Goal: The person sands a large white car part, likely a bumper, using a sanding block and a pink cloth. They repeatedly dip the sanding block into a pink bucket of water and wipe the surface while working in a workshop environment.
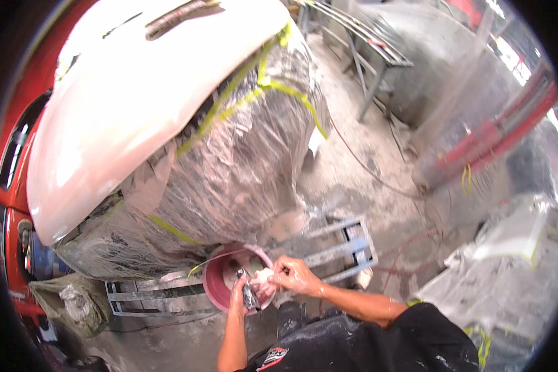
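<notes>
My left hand point(237, 300) is closed round a dark, flat, elongated piece point(250, 294) with pale smears; I cannot make out its exact kind. My right hand point(296, 275) pinches a wet, pale pink cloth point(264, 283), which bunches up close beside the dark piece. Both hands are over the right side of a round pink bucket point(213, 284). A thin wire handle arches at the bucket's far rim. Inside, what the bucket holds is partly hidden by my hands. Pale wet residue shows on my right hand and forearm.
The bucket stands on a low metal frame bench point(335, 255). Ahead is a pale pink-white vehicle panel point(124, 105), with plastic sheeting point(229, 180) and yellow-green tape below. A hose point(366, 166) crosses the floor. A metal stand point(378, 62), a red post point(496, 136) and covered parts point(508, 260) stand right.
</notes>
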The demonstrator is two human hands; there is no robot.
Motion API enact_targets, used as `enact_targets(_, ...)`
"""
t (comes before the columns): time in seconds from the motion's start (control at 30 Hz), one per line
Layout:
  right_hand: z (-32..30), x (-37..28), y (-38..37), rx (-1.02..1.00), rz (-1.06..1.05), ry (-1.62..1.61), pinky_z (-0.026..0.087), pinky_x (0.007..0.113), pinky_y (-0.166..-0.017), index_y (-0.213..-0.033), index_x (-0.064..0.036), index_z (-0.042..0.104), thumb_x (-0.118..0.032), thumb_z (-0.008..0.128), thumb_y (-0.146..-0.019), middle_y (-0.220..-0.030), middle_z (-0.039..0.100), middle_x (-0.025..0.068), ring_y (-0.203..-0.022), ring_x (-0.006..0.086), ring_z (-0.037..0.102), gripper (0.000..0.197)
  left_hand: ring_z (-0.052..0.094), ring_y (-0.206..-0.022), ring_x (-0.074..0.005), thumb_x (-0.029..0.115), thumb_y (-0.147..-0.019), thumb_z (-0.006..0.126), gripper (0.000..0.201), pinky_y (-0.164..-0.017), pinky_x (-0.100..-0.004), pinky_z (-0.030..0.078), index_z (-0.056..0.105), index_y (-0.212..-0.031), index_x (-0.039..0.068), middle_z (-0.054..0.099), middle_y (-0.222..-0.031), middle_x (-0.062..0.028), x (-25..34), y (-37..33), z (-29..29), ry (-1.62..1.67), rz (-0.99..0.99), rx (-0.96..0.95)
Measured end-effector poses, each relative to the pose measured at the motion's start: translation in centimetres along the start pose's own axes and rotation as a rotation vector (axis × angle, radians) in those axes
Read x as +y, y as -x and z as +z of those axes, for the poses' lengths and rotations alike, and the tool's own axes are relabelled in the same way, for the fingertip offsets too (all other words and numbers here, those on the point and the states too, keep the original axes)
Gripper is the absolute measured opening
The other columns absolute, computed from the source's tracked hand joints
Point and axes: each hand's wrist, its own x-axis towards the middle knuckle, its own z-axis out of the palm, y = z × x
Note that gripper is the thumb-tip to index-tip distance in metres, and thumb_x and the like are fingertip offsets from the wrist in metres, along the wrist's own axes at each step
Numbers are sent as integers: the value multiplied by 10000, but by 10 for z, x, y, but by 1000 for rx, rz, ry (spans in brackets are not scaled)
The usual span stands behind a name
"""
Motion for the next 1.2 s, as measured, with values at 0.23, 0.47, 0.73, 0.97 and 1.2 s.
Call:
enact_targets(0.23,-96,-20,13,-175,-287,-377,510,273,-587,-838,-10,614,-103,773,-945,-908,655,68,-680,97,626,213,678,-800,-153,291,-1030,603,267,-627,-341,601,586,-1202,88,641,-991,-43,-48,40,150,15,554,26)
enact_targets(0.47,-227,16,37,-123,-304,-56,582,274,-761,-1236,4,577,-64,724,-970,-1147,618,82,-922,131,649,311,712,-729,-143,416,-1052,528,409,-622,-307,611,656,-1207,60,735,-947,-49,-139,34,309,309,331,14)
enact_targets(0.73,-368,8,40,-370,382,-671,516,301,-593,-1621,-65,271,-281,651,-1052,-978,608,13,-723,114,570,717,617,-1088,-160,342,-993,695,624,-947,-321,506,469,-1465,3,646,-1223,-92,-191,2,436,-99,609,75)
enact_targets(0.97,-446,9,51,-245,390,-476,523,308,-483,-1606,-24,280,-234,688,-1011,-885,578,27,-654,135,572,751,607,-1015,-167,372,-1000,681,749,-886,-313,512,364,-1538,-40,621,-1170,-124,-223,-32,500,-214,592,-96)
enact_targets(1.2,-530,37,2,-321,421,-550,508,313,-478,-1411,-7,505,-207,676,-1005,-864,578,26,-641,139,565,484,632,-1025,-144,309,-987,688,595,-841,-297,537,488,-1443,-16,646,-1178,-124,-238,-83,570,-165,567,-71)
